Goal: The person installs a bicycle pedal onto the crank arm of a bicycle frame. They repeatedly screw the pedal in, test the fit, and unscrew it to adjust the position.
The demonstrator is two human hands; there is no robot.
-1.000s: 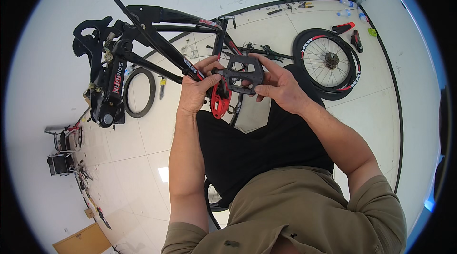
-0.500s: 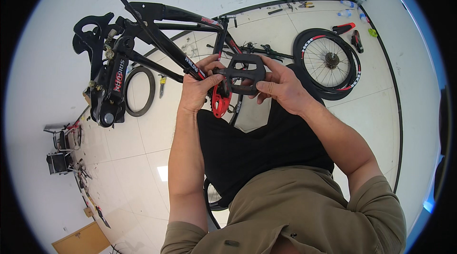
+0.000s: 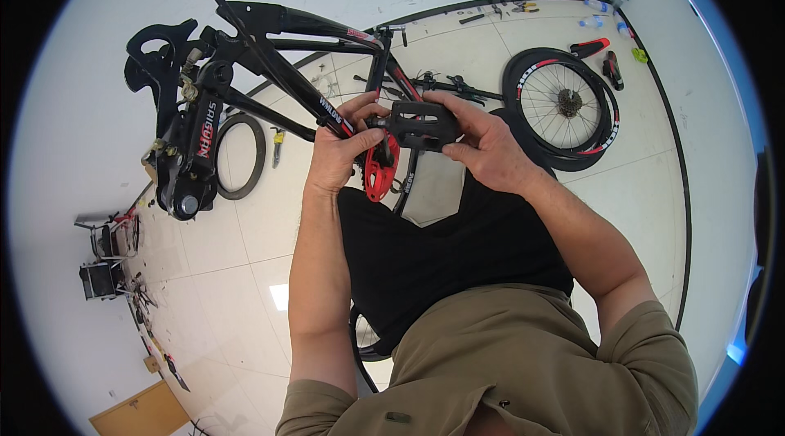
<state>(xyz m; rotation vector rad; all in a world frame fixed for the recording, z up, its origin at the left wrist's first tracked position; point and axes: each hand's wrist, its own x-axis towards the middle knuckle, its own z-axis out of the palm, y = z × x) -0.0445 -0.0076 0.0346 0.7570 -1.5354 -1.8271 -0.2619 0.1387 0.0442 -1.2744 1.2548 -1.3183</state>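
Note:
Between my hands is a black bicycle pedal (image 3: 423, 125), tilted so that it shows partly edge-on. My right hand (image 3: 492, 151) grips its outer end, thumb below and fingers above. My left hand (image 3: 337, 154) is closed around the spindle end, thumb and fingers pinched together beside the frame tube; the exact spot where the spindle meets the crank is hidden by the fingers. Just beneath lies the red chainring guard (image 3: 379, 178). The black bike frame (image 3: 286, 80) stretches away to the upper left, with a shock absorber (image 3: 207, 132) at its near end.
On the tiled floor lie a wheel (image 3: 564, 109) with a cassette at the right, a loose tyre (image 3: 239, 156) at the left, and a handlebar (image 3: 446, 86) with cables. Tools (image 3: 495, 12) and bottles (image 3: 593, 22) line the far wall. Folding chairs (image 3: 106, 252) stand far left.
The pedal has turned about its spindle, from showing its broad open face to a narrower, tilted view. My right fingers have shifted with it; my left hand stays in nearly the same place.

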